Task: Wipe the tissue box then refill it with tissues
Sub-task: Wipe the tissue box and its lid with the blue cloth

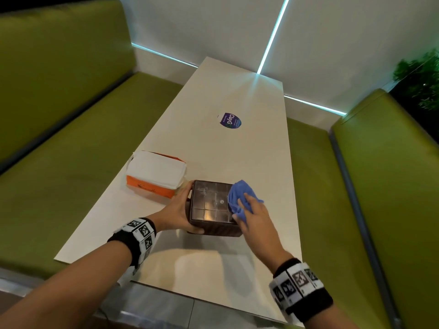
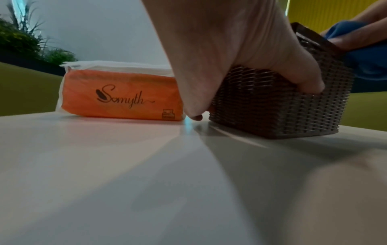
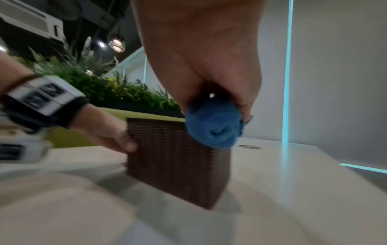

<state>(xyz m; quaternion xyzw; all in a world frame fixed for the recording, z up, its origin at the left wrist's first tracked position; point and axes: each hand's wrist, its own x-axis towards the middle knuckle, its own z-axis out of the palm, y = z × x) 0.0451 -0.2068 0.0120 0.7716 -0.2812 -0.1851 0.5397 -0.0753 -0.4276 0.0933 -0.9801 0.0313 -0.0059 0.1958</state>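
A brown woven tissue box (image 1: 211, 207) (image 2: 278, 106) (image 3: 176, 162) with a glossy gridded top stands on the pale table (image 1: 213, 143). My left hand (image 1: 177, 211) (image 2: 240, 54) (image 3: 108, 134) grips its left side, thumb on the near face and fingers on the far edge. My right hand (image 1: 251, 217) (image 3: 209, 66) holds a bunched blue cloth (image 1: 241, 197) (image 2: 360, 53) (image 3: 213, 122) against the box's top right edge. An orange and white pack of tissues (image 1: 155, 178) (image 2: 119, 96) lies just left of the box.
A round purple sticker (image 1: 230, 120) sits farther along the table. Green padded benches (image 1: 71, 143) run down both sides. A white wall with lit cyan strips (image 1: 273, 36) closes the far end, and plants (image 1: 420, 74) stand at the back right.
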